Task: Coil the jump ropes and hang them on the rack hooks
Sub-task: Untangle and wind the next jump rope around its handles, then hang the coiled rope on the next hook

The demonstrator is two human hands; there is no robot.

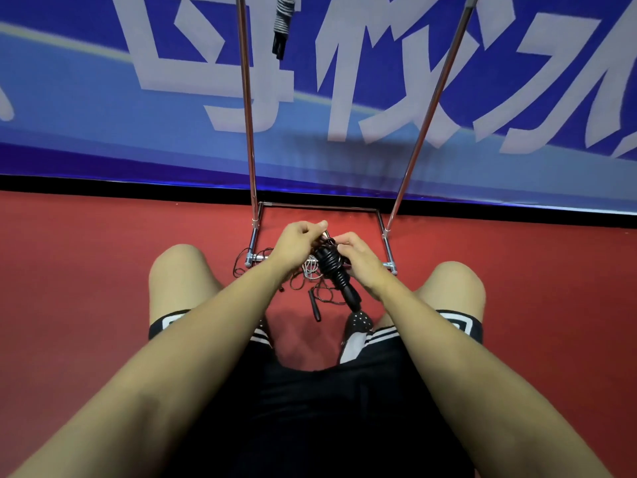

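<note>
Both hands meet over the black rope bundle [336, 270]: the left hand [298, 241] pinches its top end, the right hand [360, 255] grips the wound cord beside it. Best to keep each wrap tight and tuck the tail firmly. Loose ropes [303, 281] lie below the hands; 1 coiled rope [282, 20] hangs on the rack [246, 98] far above them.

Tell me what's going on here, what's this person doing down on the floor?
A person is crouched on the red floor in front of a metal rack, winding a black jump rope around its handles. The left hand and right hand both grip the bundle. More loose ropes lie tangled on the floor by the rack's base, with a black handle among them. One coiled rope already hangs near the top of the rack.
</note>
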